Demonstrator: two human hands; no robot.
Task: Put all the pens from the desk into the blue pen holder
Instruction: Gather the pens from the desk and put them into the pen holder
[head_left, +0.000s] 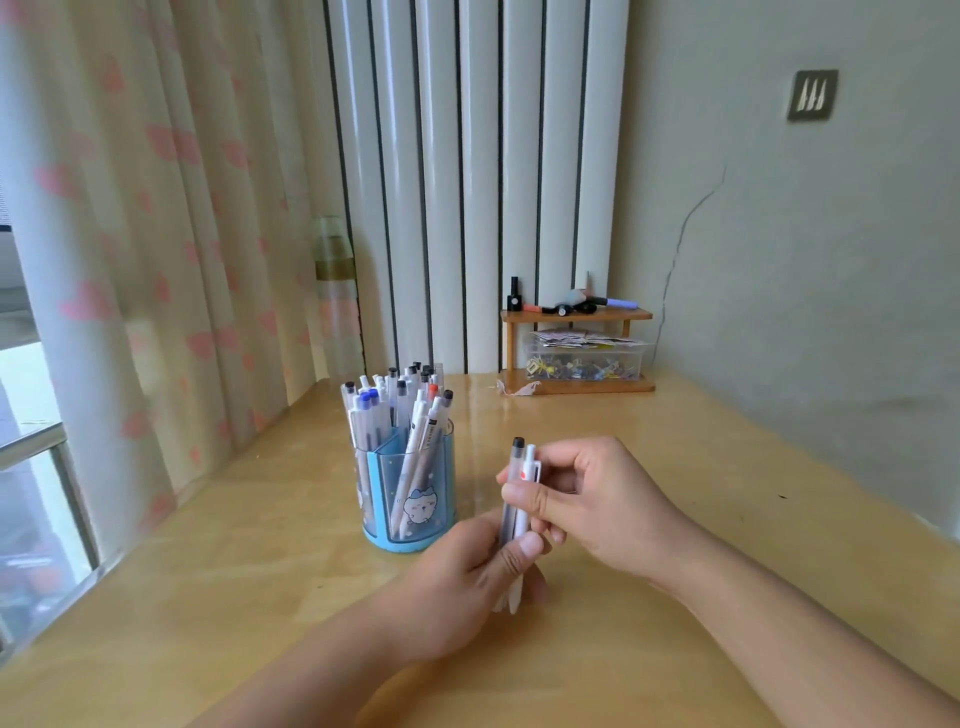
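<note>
The blue pen holder stands on the wooden desk, left of centre, with several white and clear pens upright in its compartments. Just to its right I hold two pens upright above the desk: a clear one with a black cap and a white one with a red dot. My left hand grips their lower halves. Around their upper halves my right hand pinches with thumb and fingers. The pen tips poke out below my left hand.
A small wooden shelf with a clear box of trinkets and a few markers on top stands at the desk's back, against a radiator. A heart-print curtain and a window line the left side. A bottle stands behind the holder.
</note>
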